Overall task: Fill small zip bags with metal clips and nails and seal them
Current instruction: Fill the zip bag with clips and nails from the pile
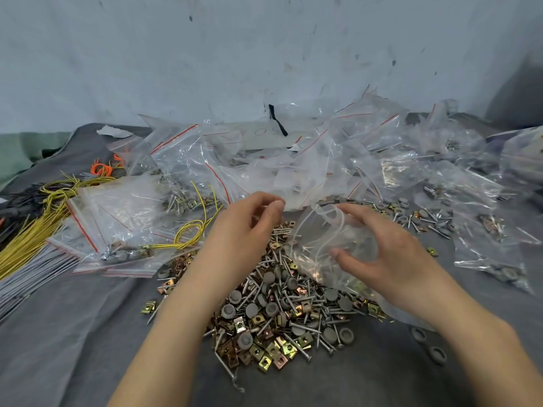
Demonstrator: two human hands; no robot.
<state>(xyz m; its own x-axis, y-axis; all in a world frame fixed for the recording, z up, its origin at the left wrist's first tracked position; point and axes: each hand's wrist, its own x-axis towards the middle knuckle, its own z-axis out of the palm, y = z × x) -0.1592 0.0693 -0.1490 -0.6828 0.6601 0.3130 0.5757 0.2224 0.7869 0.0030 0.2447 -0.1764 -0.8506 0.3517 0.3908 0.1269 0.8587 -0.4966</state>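
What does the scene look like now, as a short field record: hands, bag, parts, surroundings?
pile: loose nails, metal clips, grey caps on grey cloth
left hand: fingertips pinched together over the pile; what they hold is unclear
right hand: holds a clear zip bag, thumb on its front
behind: heap of zip bags
far left: yellow wires
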